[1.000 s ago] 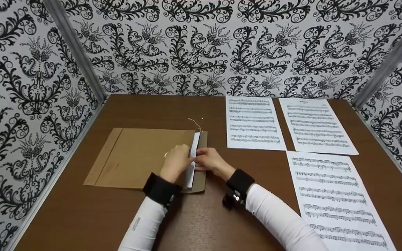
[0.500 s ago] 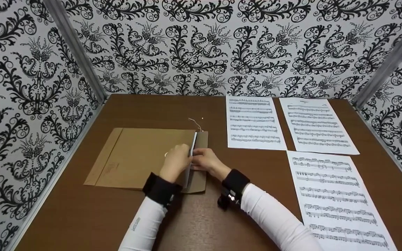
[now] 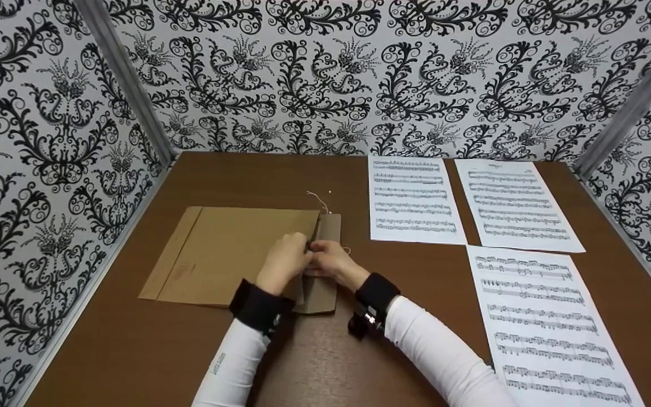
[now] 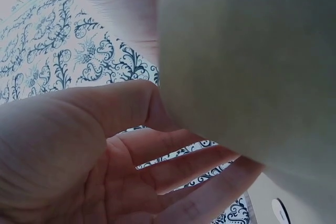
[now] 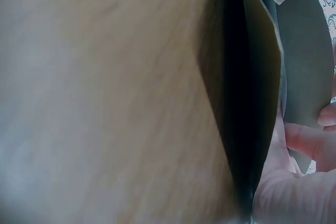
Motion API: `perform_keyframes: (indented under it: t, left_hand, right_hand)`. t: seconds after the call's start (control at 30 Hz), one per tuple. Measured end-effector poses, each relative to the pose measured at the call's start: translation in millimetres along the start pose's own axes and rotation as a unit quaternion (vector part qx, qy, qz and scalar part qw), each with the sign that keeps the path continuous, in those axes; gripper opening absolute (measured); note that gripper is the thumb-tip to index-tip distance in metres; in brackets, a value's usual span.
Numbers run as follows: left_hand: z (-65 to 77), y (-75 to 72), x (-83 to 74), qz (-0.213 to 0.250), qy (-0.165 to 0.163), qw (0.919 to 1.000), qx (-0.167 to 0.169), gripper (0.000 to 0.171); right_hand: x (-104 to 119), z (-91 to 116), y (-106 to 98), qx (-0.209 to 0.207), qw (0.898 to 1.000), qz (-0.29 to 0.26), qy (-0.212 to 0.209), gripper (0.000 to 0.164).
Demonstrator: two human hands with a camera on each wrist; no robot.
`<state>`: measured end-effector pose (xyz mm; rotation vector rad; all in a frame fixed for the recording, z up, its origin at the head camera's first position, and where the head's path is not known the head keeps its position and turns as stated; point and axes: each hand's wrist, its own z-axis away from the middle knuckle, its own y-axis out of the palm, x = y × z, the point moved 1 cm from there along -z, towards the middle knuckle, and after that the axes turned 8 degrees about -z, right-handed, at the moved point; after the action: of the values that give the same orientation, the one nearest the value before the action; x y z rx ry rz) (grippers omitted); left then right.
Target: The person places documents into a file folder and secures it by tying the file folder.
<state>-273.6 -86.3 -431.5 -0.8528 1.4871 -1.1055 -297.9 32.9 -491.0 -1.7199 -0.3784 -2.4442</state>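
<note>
A brown string-tie envelope (image 3: 246, 226) lies on the table, its mouth at the right side above a flap (image 3: 321, 294). My left hand (image 3: 286, 261) pinches the upper layer at the mouth. In the left wrist view, the left thumb and fingers (image 4: 131, 100) meet that blurred tan layer, and a white closure button (image 4: 281, 211) shows below. My right hand (image 3: 332, 262) has its fingertips at the mouth beside the left fingertips. The right wrist view shows the mouth (image 5: 262, 51) parted, with the hand (image 5: 294, 192) at its edge; I cannot tell what the right fingers hold.
Printed sheet music lies to the right: one sheet (image 3: 416, 198) at the back, another sheet (image 3: 520, 206) beside it, and a third sheet (image 3: 551, 328) nearer, partly behind the right sleeve. A thin string (image 3: 319, 200) trails from the envelope. Patterned walls (image 3: 325, 73) border the wooden table (image 3: 246, 175).
The white paper at the envelope's mouth has slid left, out of sight inside. My right hand has moved slightly left with it. The left hand keeps its hold on the upper layer.
</note>
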Motion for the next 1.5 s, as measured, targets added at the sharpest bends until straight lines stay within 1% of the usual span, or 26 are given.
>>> perform_keyframes:
  t: [0.23, 0.53, 0.73, 0.87, 1.0, 1.07, 1.17, 1.23, 1.33, 1.5]
  left_hand:
    - [0.4, -0.5, 0.5, -0.004, 0.019, 0.9997, -0.016, 0.014]
    - [0.5, -3.3, 1.5, 0.013, 0.012, 0.9997, -0.014, 0.014]
    - [-0.3, -1.5, 2.1, 0.018, 0.01, 0.9997, -0.015, 0.012]
    - [-0.8, -0.2, 0.8, 0.011, 0.008, 0.9997, -0.021, 0.014]
    - [-0.6, 1.1, -0.7, 0.002, 0.006, 0.9997, -0.024, 0.014]
    - [-0.2, 1.8, -1.2, -0.002, -0.003, 0.9998, -0.019, 0.012]
    - [-1.0, 4.8, -1.5, -0.017, -0.012, 0.9997, -0.015, 0.012]
    - [-1.2, 6.6, -1.9, -0.024, -0.016, 0.9995, -0.011, 0.013]
    - [-1.4, 9.2, -2.7, -0.029, -0.009, 0.9994, -0.018, 0.015]
    - [-1.4, 12.4, -3.7, -0.037, 0.013, 0.999, -0.024, 0.011]
  right_hand:
    - [0.2, -2.3, 1.9, 0.016, 1.0, -0.001, 0.005, 0.036]
    - [0.5, -3.0, 0.8, 0.021, 1.0, 0.002, 0.007, 0.038]
    - [5.4, 3.4, -4.9, 0.018, 0.999, 0.037, -0.005, 0.039]
    - [10.1, 9.9, -11.4, 0.021, 0.997, 0.066, -0.021, 0.04]
    - [14.4, 18.1, -18.7, 0.023, 0.995, 0.088, -0.045, 0.034]
    - [16.0, 22.5, -23.0, 0.025, 0.994, 0.092, -0.05, 0.033]
    - [18.6, 29.3, -29.4, 0.034, 0.994, 0.087, -0.053, 0.032]
    - [19.8, 33.6, -33.3, 0.043, 0.995, 0.075, -0.05, 0.032]
    - [21.4, 38.9, -38.1, 0.054, 0.995, 0.059, -0.051, 0.032]
    - [24.8, 45.1, -43.8, 0.066, 0.996, 0.043, -0.048, 0.033]
